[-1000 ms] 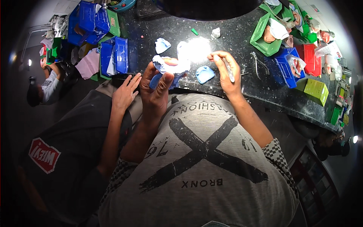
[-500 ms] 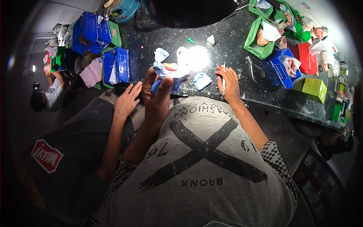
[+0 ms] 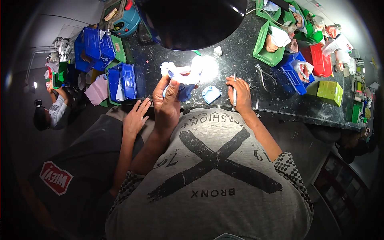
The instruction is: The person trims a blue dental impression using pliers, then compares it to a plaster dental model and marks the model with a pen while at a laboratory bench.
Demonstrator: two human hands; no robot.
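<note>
My left hand is raised over the table's near edge, fingers and thumb closed on a curved blue-and-white piece like a dental impression. Lamp glare washes out its upper part, and a pale chunk beside it cannot be told apart from it. To the right, my right hand rests at the table edge, closed around a slim, pale-handled carving tool with its thin tip pointing away from me. A loose light-blue moulded piece lies on the table between my hands, touched by neither.
A dark lamp head overhangs the work area. Metal pliers and a small white lump lie on the black table. Blue bins stand left, a green bin right. A co-worker's hand is close to my left wrist.
The view has shifted, so the lamp covers more of the table. My left hand has turned the impression slightly, and its fingers sit differently. My right hand still holds the tool at the edge.
</note>
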